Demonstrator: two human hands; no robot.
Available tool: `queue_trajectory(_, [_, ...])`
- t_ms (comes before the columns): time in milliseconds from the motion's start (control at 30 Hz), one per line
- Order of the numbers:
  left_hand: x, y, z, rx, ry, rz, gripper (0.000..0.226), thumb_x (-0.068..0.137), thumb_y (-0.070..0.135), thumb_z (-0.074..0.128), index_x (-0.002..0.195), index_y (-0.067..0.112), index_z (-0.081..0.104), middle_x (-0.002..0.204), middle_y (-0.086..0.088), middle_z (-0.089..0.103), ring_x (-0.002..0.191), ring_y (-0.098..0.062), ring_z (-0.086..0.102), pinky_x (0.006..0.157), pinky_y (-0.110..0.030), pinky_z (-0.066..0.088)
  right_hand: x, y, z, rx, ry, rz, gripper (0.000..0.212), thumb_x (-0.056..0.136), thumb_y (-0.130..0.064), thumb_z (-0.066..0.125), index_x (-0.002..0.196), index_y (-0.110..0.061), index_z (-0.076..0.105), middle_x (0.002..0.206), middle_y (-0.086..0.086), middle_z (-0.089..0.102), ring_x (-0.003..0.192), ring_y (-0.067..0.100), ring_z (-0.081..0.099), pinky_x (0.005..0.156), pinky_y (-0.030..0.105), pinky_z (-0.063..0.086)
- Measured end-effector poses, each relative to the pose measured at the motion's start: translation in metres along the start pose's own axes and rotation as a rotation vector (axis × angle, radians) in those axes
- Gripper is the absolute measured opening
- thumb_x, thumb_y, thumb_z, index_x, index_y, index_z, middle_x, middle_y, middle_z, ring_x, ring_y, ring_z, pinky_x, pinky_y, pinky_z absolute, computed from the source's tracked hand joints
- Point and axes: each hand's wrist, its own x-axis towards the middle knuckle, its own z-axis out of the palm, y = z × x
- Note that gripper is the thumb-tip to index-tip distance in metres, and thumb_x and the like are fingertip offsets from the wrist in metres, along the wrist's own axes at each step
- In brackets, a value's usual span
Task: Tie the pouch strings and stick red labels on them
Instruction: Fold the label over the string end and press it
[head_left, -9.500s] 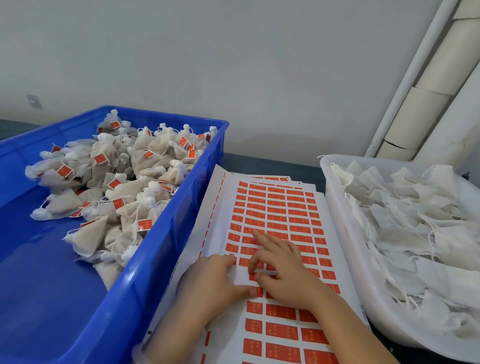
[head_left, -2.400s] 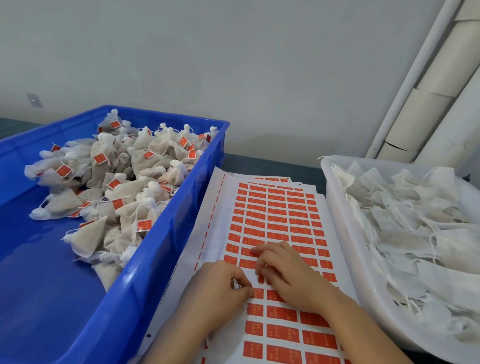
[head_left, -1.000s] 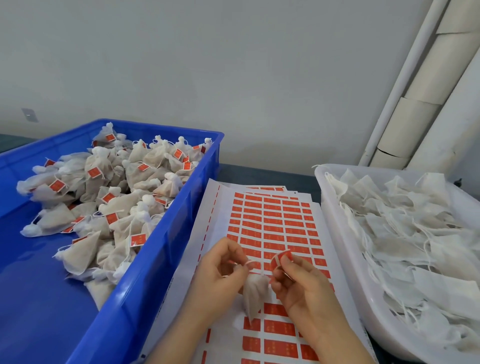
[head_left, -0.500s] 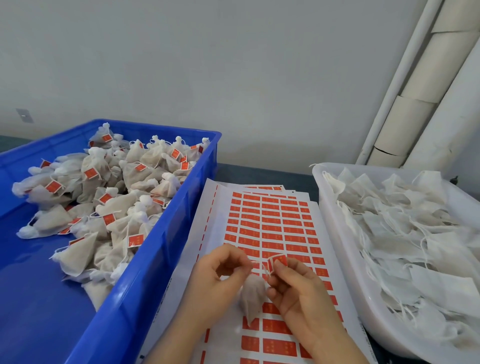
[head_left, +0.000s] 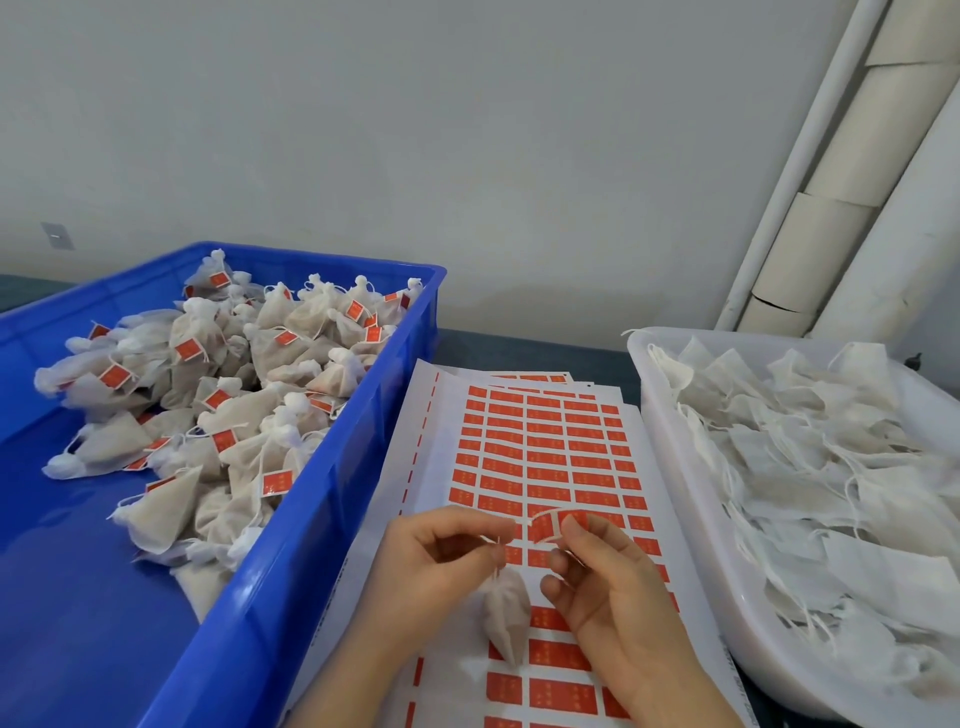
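A small white pouch (head_left: 508, 616) hangs by its string between my two hands, above the label sheet (head_left: 545, 457). My left hand (head_left: 436, 566) pinches the string just over the pouch's neck. My right hand (head_left: 608, 582) pinches a red label (head_left: 545, 527) between thumb and forefinger, with the string running across to it. The label is folded, and how far it wraps the string is hard to tell. The sheet carries rows of red labels on white backing.
A blue crate (head_left: 291, 561) on the left holds several tied pouches with red labels. A white tub (head_left: 691, 499) on the right is full of untied pouches with loose strings. More sheets lie under the top one. A wall and pipes stand behind.
Both hands left the label sheet, where they were peeling a label, and rose with the pouch. The red label now sits at my right fingertips against the string.
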Motion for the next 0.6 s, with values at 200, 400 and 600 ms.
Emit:
queue_trajectory(200, [-0.0035, 0.0012, 0.0056, 0.068, 0.003, -0.022, 0.04, 0.074, 0.0, 0.072, 0.087, 0.038, 0.069, 0.085, 0.026, 0.068, 0.068, -0.001, 0.065, 0.056, -0.012, 0.049, -0.0019, -0.0012, 0.0003, 0.009, -0.003, -0.011, 0.009, 0.065, -0.018, 0.066, 0.066, -0.018, 0.075, 0.069, 0.008, 0.069, 0.051, 0.016, 0.061, 0.047, 0.027, 0.052])
queue_trajectory(400, [-0.0024, -0.0018, 0.0052, 0.068, -0.017, -0.023, 0.038, 0.073, -0.003, 0.071, 0.086, 0.033, 0.072, 0.087, 0.021, 0.069, 0.071, -0.008, 0.066, 0.062, -0.017, 0.052, -0.0006, -0.0003, -0.0009, 0.057, 0.01, -0.007, 0.013, 0.072, -0.012, 0.065, 0.066, -0.016, 0.075, 0.068, 0.009, 0.068, 0.048, 0.016, 0.059, 0.046, 0.026, 0.051])
queue_trajectory(600, [-0.0011, -0.0022, 0.0058, 0.087, -0.022, -0.044, 0.037, 0.075, 0.002, 0.07, 0.084, 0.037, 0.072, 0.086, 0.027, 0.068, 0.073, -0.002, 0.065, 0.063, -0.015, 0.052, -0.0001, -0.0004, -0.0004, 0.045, 0.002, -0.009, 0.01, 0.068, -0.014, 0.065, 0.067, -0.016, 0.075, 0.067, 0.009, 0.068, 0.049, 0.015, 0.059, 0.046, 0.026, 0.05])
